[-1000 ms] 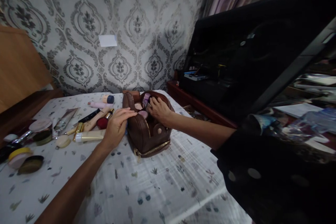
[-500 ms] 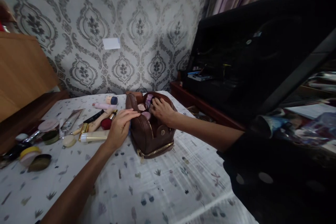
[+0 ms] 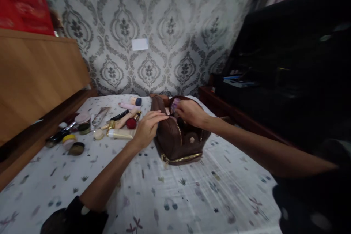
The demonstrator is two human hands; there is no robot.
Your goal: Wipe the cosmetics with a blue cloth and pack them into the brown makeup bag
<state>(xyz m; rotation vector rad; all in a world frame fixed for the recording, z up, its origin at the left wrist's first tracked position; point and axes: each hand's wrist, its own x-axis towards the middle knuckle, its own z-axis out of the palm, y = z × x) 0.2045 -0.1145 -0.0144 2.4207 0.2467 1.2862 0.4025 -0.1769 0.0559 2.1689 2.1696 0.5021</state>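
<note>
Well, could tip the brown bag (image 3: 170, 142), open on the printed cloth (image 3: 131, 186), by tugging hard with the right hand (image 3: 192, 112) in its mouth — or snag the purple item (image 3: 174, 103) there. Cannot tell that grip, nor that of the left hand (image 3: 148, 127) against its edge.

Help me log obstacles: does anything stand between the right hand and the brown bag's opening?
Nothing visible does: the right hand is at the open top of the brown bag, while the left hand touches its left side.
</note>
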